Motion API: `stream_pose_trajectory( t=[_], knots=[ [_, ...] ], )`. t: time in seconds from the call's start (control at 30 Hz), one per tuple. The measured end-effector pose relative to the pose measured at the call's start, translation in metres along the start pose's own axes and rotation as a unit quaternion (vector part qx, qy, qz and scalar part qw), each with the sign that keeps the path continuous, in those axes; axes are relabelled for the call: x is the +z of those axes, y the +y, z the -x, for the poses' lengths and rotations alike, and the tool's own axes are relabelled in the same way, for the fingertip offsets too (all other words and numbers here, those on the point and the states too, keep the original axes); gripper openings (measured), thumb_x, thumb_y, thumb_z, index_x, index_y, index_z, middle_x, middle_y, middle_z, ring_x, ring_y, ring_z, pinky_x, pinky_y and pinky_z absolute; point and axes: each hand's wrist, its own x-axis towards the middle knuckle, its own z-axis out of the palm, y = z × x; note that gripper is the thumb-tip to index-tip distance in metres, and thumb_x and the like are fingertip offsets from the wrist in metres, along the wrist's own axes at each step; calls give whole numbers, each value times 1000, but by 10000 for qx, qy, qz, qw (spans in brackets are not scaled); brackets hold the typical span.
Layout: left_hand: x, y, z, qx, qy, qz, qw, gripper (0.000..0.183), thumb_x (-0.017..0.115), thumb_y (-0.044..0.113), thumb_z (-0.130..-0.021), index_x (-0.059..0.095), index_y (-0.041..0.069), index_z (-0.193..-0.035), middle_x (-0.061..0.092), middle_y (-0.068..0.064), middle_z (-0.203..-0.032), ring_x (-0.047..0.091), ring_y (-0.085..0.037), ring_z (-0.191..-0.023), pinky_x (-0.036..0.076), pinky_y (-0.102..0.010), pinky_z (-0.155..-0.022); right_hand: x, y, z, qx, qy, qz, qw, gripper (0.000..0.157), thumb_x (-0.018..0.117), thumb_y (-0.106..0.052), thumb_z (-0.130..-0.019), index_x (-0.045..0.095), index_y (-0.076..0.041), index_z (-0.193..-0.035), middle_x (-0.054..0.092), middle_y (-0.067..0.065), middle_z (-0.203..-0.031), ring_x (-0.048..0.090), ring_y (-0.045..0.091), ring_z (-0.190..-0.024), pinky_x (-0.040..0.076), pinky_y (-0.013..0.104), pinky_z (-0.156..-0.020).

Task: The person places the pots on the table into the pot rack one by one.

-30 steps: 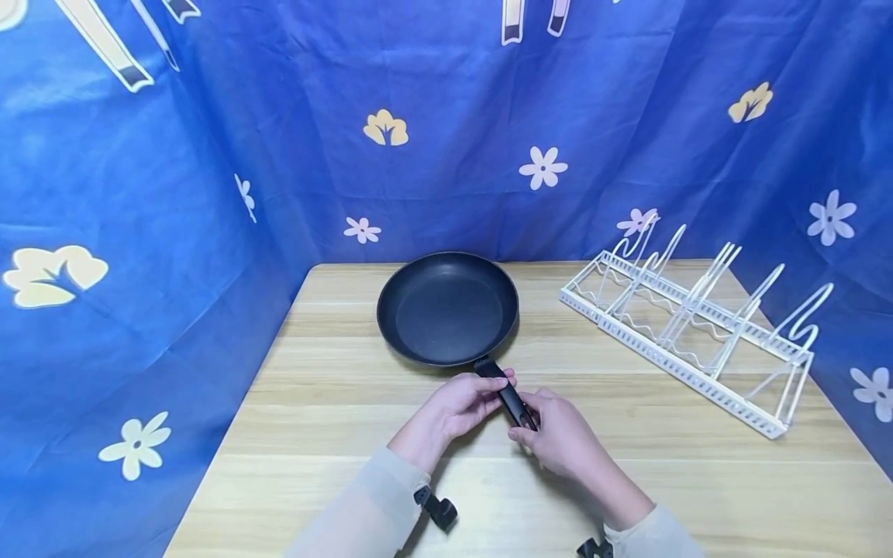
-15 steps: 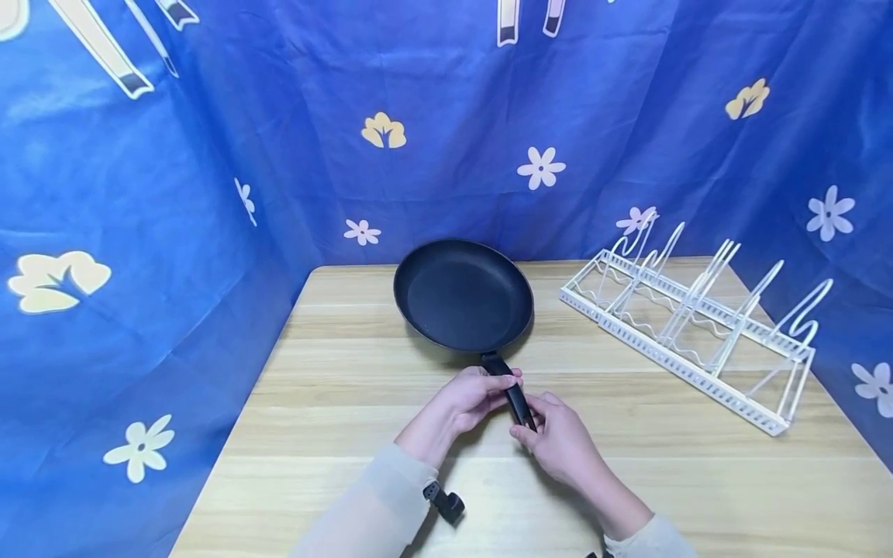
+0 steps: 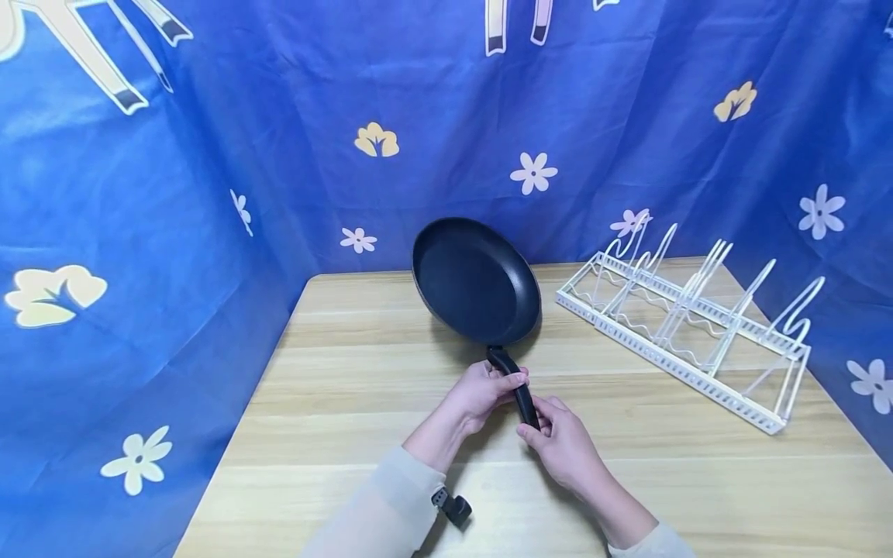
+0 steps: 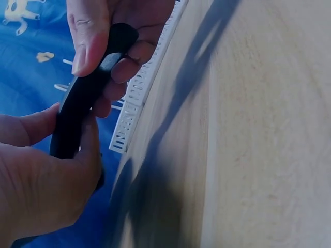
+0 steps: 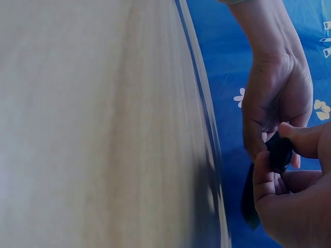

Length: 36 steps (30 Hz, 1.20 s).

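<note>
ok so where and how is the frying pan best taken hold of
Likely by its handle, coming from the near side: it is long and narrow and points back toward the person, while the frying pan's round body is broad and tilted. Two hands look sensible, as now: the left hand nearer the body, the right hand near the handle's free end.
</note>
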Motion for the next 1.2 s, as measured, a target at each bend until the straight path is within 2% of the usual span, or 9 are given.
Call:
stream_pose_trajectory(
  t=[0.13,0.37,0.53,0.7,0.97,1.2],
  knots=[
    [6,1,0,177,138,-241,9995,31,73,1,-100,58,-5,-126,81,-3,-99,75,-7,-89,65,-30,-98,-1,3,0,72,63,-284,9996,56,78,-3,-96,59,10,-146,62,8,-104,60,12,-83,53,19,-67],
    [16,2,2,387,219,-483,9978,39,76,2,-98,54,-5,-129,80,-23,-117,78,-15,-100,65,-32,-99,-5,10,1,253,85,-1085,9937,56,77,0,-95,59,9,-148,58,7,-103,54,9,-81,49,18,-63],
    [22,2,1,488,218,-343,9980,37,79,2,-96,56,-3,-125,82,-15,-106,77,-12,-92,66,-32,-95,-11,14,2,199,15,-1566,9875,56,74,4,-96,56,12,-148,58,10,-107,55,8,-88,52,16,-70],
    [25,2,-1,536,255,-111,9982,37,82,3,-94,56,0,-121,80,-4,-95,76,-11,-86,67,-29,-90,-17,16,1,125,-28,-1663,9860,55,72,5,-98,55,11,-150,59,12,-109,56,6,-90,52,14,-73],
    [29,5,-1,726,75,-103,9973,40,83,4,-94,55,1,-123,77,1,-92,74,-9,-85,65,-24,-86,-24,17,4,-119,-165,-1824,9830,57,72,4,-98,52,13,-151,61,16,-111,57,5,-91,54,14,-77],
    [36,15,-3,796,-76,-114,9967,40,82,2,-93,54,5,-122,77,1,-97,74,-9,-89,64,-23,-87,-29,16,5,-457,-221,-2139,9755,57,68,5,-101,46,18,-152,62,29,-126,60,3,-96,56,10,-86]
  ],
)
